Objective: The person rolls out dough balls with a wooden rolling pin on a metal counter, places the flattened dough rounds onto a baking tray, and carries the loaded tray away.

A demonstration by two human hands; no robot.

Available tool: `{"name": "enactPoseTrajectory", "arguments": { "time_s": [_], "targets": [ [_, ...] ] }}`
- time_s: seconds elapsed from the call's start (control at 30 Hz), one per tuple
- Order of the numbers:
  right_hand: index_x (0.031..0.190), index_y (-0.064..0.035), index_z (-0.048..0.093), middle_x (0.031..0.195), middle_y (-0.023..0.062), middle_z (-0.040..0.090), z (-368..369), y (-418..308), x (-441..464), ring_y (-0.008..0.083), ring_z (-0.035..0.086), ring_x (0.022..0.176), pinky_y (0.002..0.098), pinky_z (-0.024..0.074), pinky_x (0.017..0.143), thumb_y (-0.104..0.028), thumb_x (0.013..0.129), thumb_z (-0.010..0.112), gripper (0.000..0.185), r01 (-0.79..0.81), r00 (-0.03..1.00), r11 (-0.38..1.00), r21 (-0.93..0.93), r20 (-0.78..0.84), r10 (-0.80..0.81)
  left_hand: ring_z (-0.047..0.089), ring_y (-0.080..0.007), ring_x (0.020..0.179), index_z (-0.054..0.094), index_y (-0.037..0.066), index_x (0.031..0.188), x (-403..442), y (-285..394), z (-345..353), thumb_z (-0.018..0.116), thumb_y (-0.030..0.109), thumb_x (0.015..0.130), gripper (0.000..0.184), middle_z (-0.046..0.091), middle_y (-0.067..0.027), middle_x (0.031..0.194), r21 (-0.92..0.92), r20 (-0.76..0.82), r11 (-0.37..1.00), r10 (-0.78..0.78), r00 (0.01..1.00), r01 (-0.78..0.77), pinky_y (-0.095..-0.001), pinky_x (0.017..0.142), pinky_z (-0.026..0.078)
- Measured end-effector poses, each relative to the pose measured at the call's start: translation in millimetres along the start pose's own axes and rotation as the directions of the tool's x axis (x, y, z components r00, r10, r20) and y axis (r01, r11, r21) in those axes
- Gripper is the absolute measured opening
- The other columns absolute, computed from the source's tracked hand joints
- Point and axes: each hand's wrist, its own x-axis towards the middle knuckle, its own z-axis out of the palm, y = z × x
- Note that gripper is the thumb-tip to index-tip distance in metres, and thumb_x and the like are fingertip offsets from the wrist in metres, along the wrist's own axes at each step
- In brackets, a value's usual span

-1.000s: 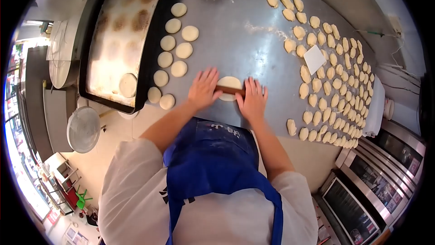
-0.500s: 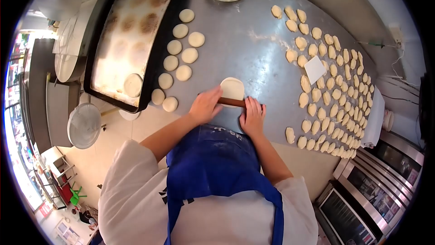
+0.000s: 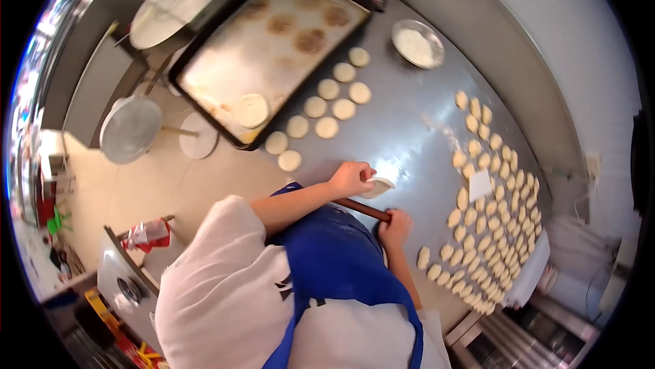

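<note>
My left hand (image 3: 352,179) pinches the edge of a thin, pale dough round (image 3: 379,189), which is partly lifted off the metal table. In my right hand (image 3: 395,227) is one end of a brown rolling pin (image 3: 364,208); its other end passes below my left wrist. The pin lies close to the table's near edge, just in front of the blue apron. Several flat dough discs (image 3: 328,128) sit in loose rows between my hands and the tray.
A dark-rimmed baking tray (image 3: 225,130) at the upper left holds one dough disc (image 3: 252,111). Beyond the discs stands a bowl of flour (image 3: 417,45). Many small dough pieces (image 3: 471,225) cover the table's right side, with a white scraper (image 3: 479,185) among them.
My left hand has left the rolling pin and now grips the dough round, lifting its edge. My right hand keeps the pin, drawn back toward the apron. The whole view has turned.
</note>
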Motion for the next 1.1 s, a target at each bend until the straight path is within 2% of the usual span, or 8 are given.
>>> {"name": "enactPoseTrajectory", "arguments": {
  "time_s": [0.17,0.47,0.67,0.83,0.87,0.97,1.07,1.1],
  "targets": [
    [0.103,-0.0128,0.065,0.105,0.0089,0.064,3,-4,6,0.0349,0.058,0.105,0.0492,0.04,0.098,-0.01,0.075,0.067,0.028,-0.049,0.999,0.999,-0.019,0.016,0.049,0.071,-0.0221,0.101,0.059,0.009,0.095,-54,-10,-134,0.068,0.012,0.092,0.009,0.074,-0.0113,0.108,-0.813,-0.219,0.573,-0.138,0.966,-0.103,-0.0356,0.09,0.057],
    [0.104,-0.0106,0.065,0.106,0.0112,0.063,11,-25,3,0.0368,0.056,0.106,0.0502,0.0398,0.098,-0.011,0.076,0.062,0.029,-0.186,0.982,0.97,-0.16,-0.064,0.178,0.063,-0.0293,0.123,0.055,-0.001,0.138,-49,-92,-398,0.057,0.034,0.107,0.047,0.064,-0.0144,0.135,-0.923,-0.305,0.377,-0.598,0.741,-0.076,-0.0463,0.108,0.05],
    [0.105,-0.0104,0.065,0.107,0.0117,0.063,11,-23,3,0.0373,0.056,0.107,0.0516,0.0406,0.098,-0.013,0.075,0.062,0.03,-0.213,0.977,0.965,-0.154,-0.027,0.212,0.06,-0.0309,0.127,0.054,0.002,0.142,-30,-157,-420,0.067,0.031,0.101,0.053,0.059,-0.0169,0.143,-0.579,-0.539,0.789,-0.561,0.628,0.207,-0.0453,0.106,0.049],
    [0.112,-0.0097,0.065,0.111,0.0137,0.064,2,-18,11,0.0389,0.058,0.107,0.0527,0.0419,0.097,-0.019,0.079,0.068,0.035,-0.117,0.993,0.993,-0.034,0.019,0.117,0.061,-0.031,0.122,0.064,0.008,0.131,-38,-89,-368,0.071,0.025,0.092,0.042,0.066,-0.0159,0.131,0.483,-0.798,0.807,0.245,0.551,0.34,-0.0427,0.103,0.049],
    [0.115,-0.0095,0.064,0.112,0.0145,0.064,-3,-30,23,0.0392,0.059,0.107,0.0523,0.0423,0.097,-0.02,0.08,0.069,0.036,-0.055,0.998,0.998,0.027,-0.009,0.055,0.061,-0.031,0.12,0.066,0.009,0.127,-35,-77,-349,0.071,0.023,0.091,0.039,0.067,-0.0154,0.127,0.71,-0.7,0.587,0.527,0.483,0.389,-0.0424,0.103,0.049],
    [0.12,-0.0066,0.063,0.113,0.0172,0.065,10,-66,72,0.0401,0.06,0.108,0.0494,0.0441,0.097,-0.026,0.086,0.073,0.04,0.126,0.991,0.973,0.193,-0.071,-0.114,0.064,-0.0296,0.11,0.069,0.013,0.111,-43,-11,-237,0.068,0.017,0.086,0.025,0.068,-0.0099,0.107,0.769,-0.184,0.639,0.244,0.952,-0.015,-0.0457,0.095,0.051],
    [0.108,-0.0036,0.068,0.099,0.0168,0.068,37,-133,137,0.0366,0.064,0.094,0.046,0.0502,0.086,-0.019,0.088,0.07,0.025,0.103,0.987,0.883,0.457,0.065,-0.149,0.063,-0.0293,0.112,0.069,0.014,0.116,-56,-18,-97,0.057,0.023,0.093,0.027,0.068,-0.0094,0.113,0.558,0.667,0.555,0.143,0.732,-0.617,-0.0395,0.097,0.05],
    [0.108,-0.0028,0.07,0.1,0.0183,0.07,54,-155,152,0.038,0.066,0.094,0.0469,0.0521,0.085,-0.021,0.088,0.069,0.027,0.117,0.975,0.869,0.48,0.113,-0.193,0.058,-0.0296,0.122,0.064,0.013,0.124,-51,-38,-65,0.052,0.024,0.095,0.033,0.062,-0.0108,0.126,0.578,0.62,0.417,0.335,0.71,-0.701,-0.0415,0.104,0.046]
  ]
}}
